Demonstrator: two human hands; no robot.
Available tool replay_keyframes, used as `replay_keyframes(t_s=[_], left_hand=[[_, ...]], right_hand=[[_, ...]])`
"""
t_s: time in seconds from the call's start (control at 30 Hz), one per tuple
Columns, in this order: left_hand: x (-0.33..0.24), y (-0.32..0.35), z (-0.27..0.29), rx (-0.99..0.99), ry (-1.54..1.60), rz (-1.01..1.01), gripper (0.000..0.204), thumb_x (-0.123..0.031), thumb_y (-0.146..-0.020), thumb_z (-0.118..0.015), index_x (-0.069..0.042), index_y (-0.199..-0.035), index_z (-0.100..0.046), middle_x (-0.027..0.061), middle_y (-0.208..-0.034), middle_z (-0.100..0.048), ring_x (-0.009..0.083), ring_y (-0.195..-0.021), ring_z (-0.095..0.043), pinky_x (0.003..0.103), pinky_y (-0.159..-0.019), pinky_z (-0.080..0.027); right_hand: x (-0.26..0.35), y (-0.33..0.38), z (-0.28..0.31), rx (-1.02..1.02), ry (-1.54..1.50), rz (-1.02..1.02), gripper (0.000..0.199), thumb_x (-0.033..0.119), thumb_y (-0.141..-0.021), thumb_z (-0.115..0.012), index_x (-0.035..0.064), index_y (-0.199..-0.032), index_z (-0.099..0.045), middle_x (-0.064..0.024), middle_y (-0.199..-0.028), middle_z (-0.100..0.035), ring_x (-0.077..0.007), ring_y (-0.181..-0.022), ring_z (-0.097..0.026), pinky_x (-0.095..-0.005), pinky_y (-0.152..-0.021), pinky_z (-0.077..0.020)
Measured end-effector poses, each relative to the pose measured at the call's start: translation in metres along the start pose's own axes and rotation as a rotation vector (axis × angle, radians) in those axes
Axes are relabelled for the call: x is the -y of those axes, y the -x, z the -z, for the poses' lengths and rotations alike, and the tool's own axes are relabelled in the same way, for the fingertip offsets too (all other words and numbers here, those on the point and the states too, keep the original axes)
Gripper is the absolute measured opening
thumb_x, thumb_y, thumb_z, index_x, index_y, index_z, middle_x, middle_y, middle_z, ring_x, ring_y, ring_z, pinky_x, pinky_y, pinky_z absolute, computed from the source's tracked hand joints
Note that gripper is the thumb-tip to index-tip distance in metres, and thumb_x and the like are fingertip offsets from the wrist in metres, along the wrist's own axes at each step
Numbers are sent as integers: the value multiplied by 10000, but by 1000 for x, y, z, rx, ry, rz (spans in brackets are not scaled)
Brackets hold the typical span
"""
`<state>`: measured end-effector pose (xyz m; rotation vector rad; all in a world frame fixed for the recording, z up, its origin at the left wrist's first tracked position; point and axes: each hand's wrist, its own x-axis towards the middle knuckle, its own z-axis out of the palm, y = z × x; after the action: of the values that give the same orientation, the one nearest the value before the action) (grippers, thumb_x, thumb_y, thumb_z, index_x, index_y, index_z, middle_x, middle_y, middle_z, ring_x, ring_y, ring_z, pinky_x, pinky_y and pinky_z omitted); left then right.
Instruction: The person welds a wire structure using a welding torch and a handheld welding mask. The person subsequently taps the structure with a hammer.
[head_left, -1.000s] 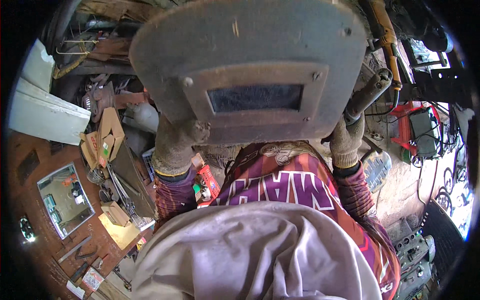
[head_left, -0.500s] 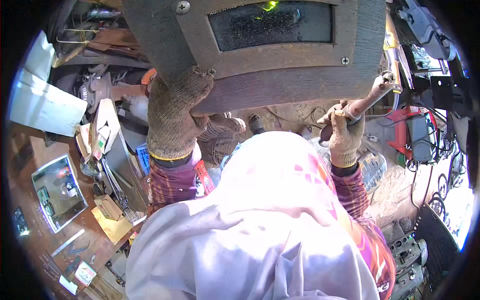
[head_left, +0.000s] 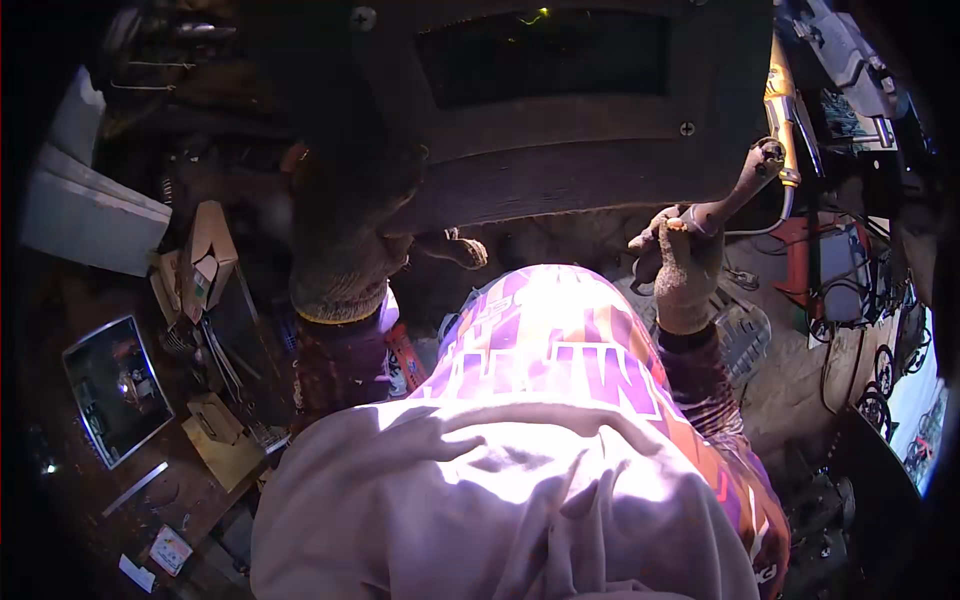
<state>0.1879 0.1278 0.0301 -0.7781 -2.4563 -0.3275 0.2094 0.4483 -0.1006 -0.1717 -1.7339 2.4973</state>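
A welding shield [head_left: 560, 165] with a dark rectangular window [head_left: 540, 62] spans the top of the view. My left hand [head_left: 345, 255], in a knitted work glove, is closed on its lower left edge, some fingers hidden behind it. A small yellow-green glint shows in the window's upper part. At the right, my gloved right hand [head_left: 685, 275] is wrapped round the handle of a welding electrode holder [head_left: 738, 192], whose head points up and right, beside the shield's right edge. Whatever lies behind the shield is hidden.
A yellow power tool [head_left: 782, 100] lies past the holder. A red and grey machine [head_left: 835, 265] with cables stands at the right. On the left, a brown table [head_left: 185, 505] bears a glass-like panel [head_left: 118, 390] and cardboard pieces [head_left: 212, 255].
The whole scene has turned much darker, and the glint in the window has shrunk. Both hands, the shield and the electrode holder have hardly moved.
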Motion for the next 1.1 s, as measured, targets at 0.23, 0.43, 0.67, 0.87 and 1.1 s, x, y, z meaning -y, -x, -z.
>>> replay_keyframes(t_s=[0.23,0.43,0.67,0.87,1.1], left_hand=[[6,28,-15,-85,288,252,253,-243,-838,-676,-120,-1058,-678,86,-1088,-661,285,-1089,-602,449,-1035,-393],[13,34,-17,-50,309,268,266,-225,-853,-663,-108,-1091,-658,94,-1108,-653,283,-1095,-600,447,-1040,-391],[17,34,-18,-24,335,269,282,-204,-870,-647,-94,-1130,-635,104,-1132,-644,280,-1103,-597,444,-1045,-389],[18,37,-18,-15,365,298,297,-186,-884,-633,-83,-1162,-616,112,-1153,-637,277,-1110,-594,442,-1050,-387],[20,49,-19,0,563,460,315,-165,-902,-618,-69,-1201,-593,122,-1177,-628,274,-1118,-591,439,-1056,-385]], right_hand=[[8,1,-7,26,-3,-32,395,156,-908,-669,-12,-1183,-440,-41,-812,-573,-121,-687,-589,-260,-613,-501],[2,3,0,-11,-18,-38,71,50,-928,-589,62,-959,-525,-54,-808,-552,-137,-683,-568,-334,-638,-545],[-3,3,1,-12,23,23,198,35,-902,-614,45,-1037,-469,-56,-834,-564,-139,-708,-577,-309,-637,-540],[-4,1,0,-18,-29,5,307,75,-882,-664,33,-1121,-476,-58,-835,-586,-140,-688,-587,-291,-628,-533],[7,3,1,31,133,-148,211,84,-898,-660,37,-1051,-522,-28,-802,-562,-109,-658,-556,-265,-602,-482]])
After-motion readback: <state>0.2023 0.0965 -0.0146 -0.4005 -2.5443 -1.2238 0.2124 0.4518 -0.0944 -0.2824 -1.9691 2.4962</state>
